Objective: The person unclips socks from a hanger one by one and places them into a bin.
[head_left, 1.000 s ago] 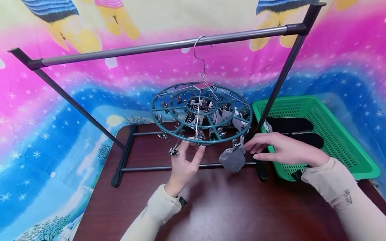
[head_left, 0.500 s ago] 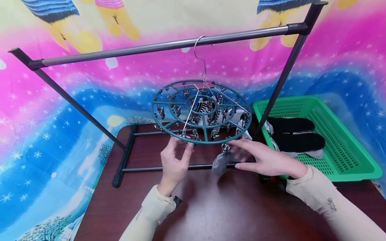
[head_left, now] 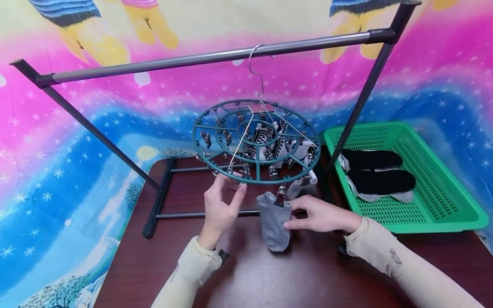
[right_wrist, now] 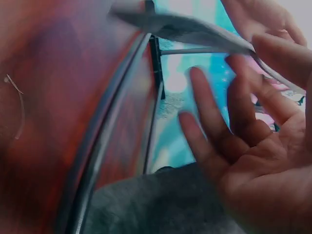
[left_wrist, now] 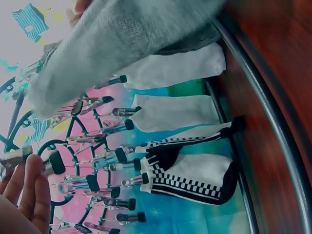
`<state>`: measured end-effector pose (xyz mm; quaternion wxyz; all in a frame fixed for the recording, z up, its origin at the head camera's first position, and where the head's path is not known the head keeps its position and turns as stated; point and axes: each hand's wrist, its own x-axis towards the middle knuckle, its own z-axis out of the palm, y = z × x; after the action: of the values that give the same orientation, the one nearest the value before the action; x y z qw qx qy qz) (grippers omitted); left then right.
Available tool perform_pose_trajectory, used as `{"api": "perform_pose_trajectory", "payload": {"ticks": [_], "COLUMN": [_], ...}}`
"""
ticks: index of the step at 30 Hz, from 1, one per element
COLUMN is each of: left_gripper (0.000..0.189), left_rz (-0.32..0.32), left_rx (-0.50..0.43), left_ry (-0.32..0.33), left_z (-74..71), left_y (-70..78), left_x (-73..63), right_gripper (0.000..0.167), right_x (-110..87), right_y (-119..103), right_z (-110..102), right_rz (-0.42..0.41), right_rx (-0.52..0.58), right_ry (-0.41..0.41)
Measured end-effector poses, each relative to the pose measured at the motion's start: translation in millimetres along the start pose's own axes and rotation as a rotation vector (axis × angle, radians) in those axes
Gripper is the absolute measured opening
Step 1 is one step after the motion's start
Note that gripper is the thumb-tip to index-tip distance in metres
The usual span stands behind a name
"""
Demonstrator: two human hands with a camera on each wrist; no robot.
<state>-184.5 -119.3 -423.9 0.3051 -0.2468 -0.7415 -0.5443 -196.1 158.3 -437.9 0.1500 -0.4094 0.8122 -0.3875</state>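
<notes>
A round green clip hanger (head_left: 259,180) hangs by its wire hook from a metal bar. At its front rim, my left hand (head_left: 222,209) grips the edge beside a clip, thumb and fingers bent. A grey sock (head_left: 274,229) dangles from a front clip (head_left: 281,195), and my right hand (head_left: 321,214) pinches its right side near the top. In the right wrist view the sock's edge (right_wrist: 195,33) runs between thumb and forefinger. Another grey sock (head_left: 304,187) hangs behind. White socks (left_wrist: 175,112) and checkered black-and-white socks (left_wrist: 195,180) hang from clips farther back.
The dark rack frame (head_left: 362,94) stands on a reddish-brown table (head_left: 246,278). To the right, a green plastic basket (head_left: 458,205) holds black-soled socks (head_left: 381,182). A printed cloth (head_left: 77,171) covers the wall behind. Several metal clips (left_wrist: 122,165) hang below the hanger.
The hanger has turned, bringing the front grey sock leftward. My right hand has moved left and now pinches that sock. My left hand has shifted slightly left along the rim.
</notes>
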Motion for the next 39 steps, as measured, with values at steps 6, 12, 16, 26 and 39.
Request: {"api": "perform_pose_trajectory", "payload": {"ticks": [6, 12, 16, 26, 39], "left_gripper": [0.023, 0.015, 0.01, 0.02, 0.054], "left_rz": [0.028, 0.096, 0.219, 0.553, 0.327], "left_rx": [0.016, 0.045, 0.103, 0.167, 0.227], "left_ry": [-0.073, -0.074, -0.097, -0.434, -0.321], "left_z": [3.5, 9.0, 12.3, 29.6, 46.4], "left_y": [0.6, 3.9, 8.9, 30.6, 31.5], "left_x": [-5.8, -10.7, -15.8, -20.5, -4.7], "right_gripper": [0.029, 0.024, 0.024, 0.02, 0.059], "right_x": [-2.7, -7.9, -5.6, -7.2, -14.8], "right_y": [3.6, 3.2, 3.7, 10.2, 17.3], "right_z": [3.4, 6.4, 9.5, 8.1, 9.3], "right_rz": [0.067, 0.184, 0.136, 0.087, 0.123], "right_rx": [0.065, 0.101, 0.138, 0.061, 0.119], "right_ry": [0.026, 0.106, 0.126, 0.163, 0.056]}}
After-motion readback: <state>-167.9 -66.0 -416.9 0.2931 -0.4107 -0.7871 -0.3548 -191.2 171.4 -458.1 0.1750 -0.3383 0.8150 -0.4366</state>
